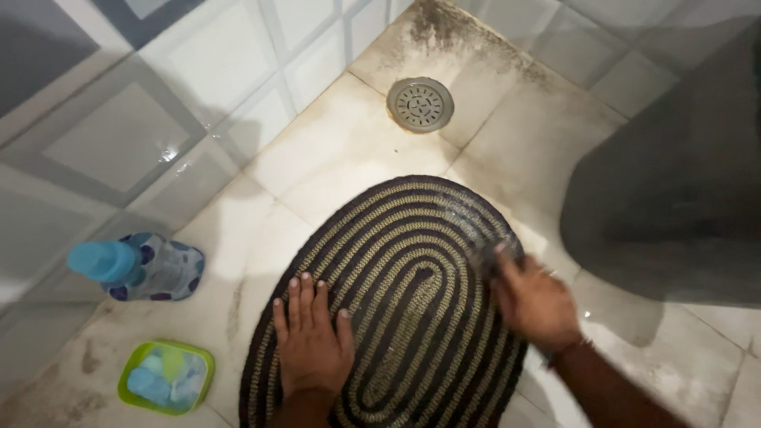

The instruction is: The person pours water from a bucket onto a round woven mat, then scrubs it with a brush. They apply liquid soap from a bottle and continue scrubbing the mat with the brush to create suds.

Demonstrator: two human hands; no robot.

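Note:
An oval braided mat (412, 269) with black and beige rings lies on the wet tiled floor. My left hand (311, 337) rests flat on the mat's left part, fingers spread and pointing away from me. My right hand (533, 299) is at the mat's right edge, blurred by motion. Its fingers are closed around a small dark object (482, 261) that presses on the mat. What that object is cannot be made out.
A round metal floor drain (420, 104) sits beyond the mat. At the left stand a bottle with a blue cap (139, 268) and a green dish (166, 377) holding blue pieces. Tiled walls rise at the left and back. A large dark grey shape (674, 182) fills the right.

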